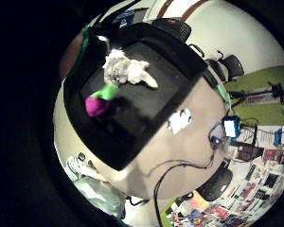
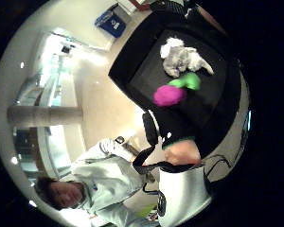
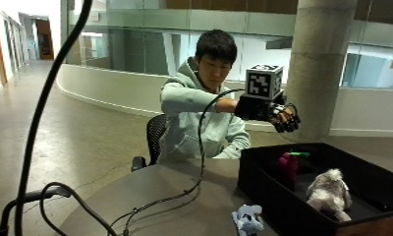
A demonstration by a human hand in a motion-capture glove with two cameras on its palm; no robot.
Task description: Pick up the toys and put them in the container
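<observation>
A black box (image 3: 268,196) stands on the round table (image 3: 170,196). Inside it lie a magenta toy with a green top (image 3: 289,167) and a grey-white plush animal (image 3: 328,192). Both palm views look down into the box (image 1: 177,56) at the plush (image 1: 125,70) (image 2: 182,59) and the magenta toy (image 1: 99,101) (image 2: 173,92). My gloved right hand (image 3: 283,118) hangs in the air above the box's near end, fingers loosely curled and holding nothing. A small blue-white toy (image 3: 249,220) (image 1: 180,120) lies on the table just outside the box wall.
Black cables (image 3: 164,196) trail across the table (image 1: 180,161) from the glove. An office chair (image 3: 154,135) stands behind the person. A concrete pillar (image 3: 321,64) rises behind the box.
</observation>
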